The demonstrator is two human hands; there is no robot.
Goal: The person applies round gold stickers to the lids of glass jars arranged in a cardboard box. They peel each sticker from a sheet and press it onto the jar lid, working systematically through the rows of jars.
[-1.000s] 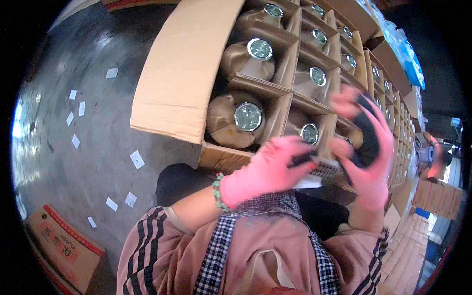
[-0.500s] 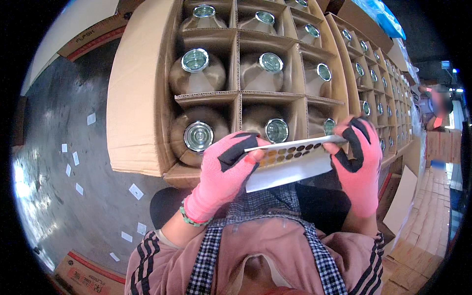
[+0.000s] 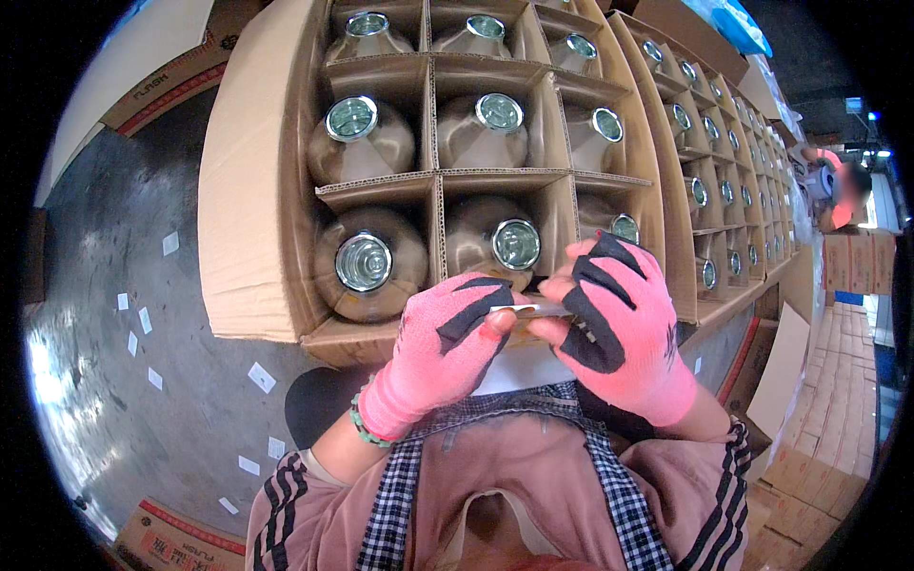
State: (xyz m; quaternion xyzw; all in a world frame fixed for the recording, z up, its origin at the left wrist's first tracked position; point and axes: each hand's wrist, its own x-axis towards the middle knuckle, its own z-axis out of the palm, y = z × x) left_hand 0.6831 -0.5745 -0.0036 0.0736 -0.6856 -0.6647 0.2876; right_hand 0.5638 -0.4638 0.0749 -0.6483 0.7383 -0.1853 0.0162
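Note:
In pink gloves with black patches, my left hand (image 3: 443,347) pinches a white sticker sheet (image 3: 519,371) by its edge. My right hand (image 3: 619,328) meets it from the other side, fingers curled and thumb at the sheet's top edge. The sheet is tipped nearly edge-on, so its rows of round stickers are mostly hidden behind the gloves. Just beyond the hands stands an open cardboard box (image 3: 252,190) split by card dividers. Round brownish glass jars sit in its cells; the nearest are a jar (image 3: 405,262) at the left and a jar (image 3: 466,228) in the middle.
To the right stands another divided box (image 3: 724,295) of similar jars. Small paper slips (image 3: 261,377) lie scattered on the dark floor (image 3: 190,314) at the left. A flat carton (image 3: 171,538) lies near the lower left. Another person (image 3: 838,190) is far right.
My right hand has moved left, closer to my left hand. The sheet has tipped, and its sticker rows no longer show clearly. The box appears shifted slightly left in view.

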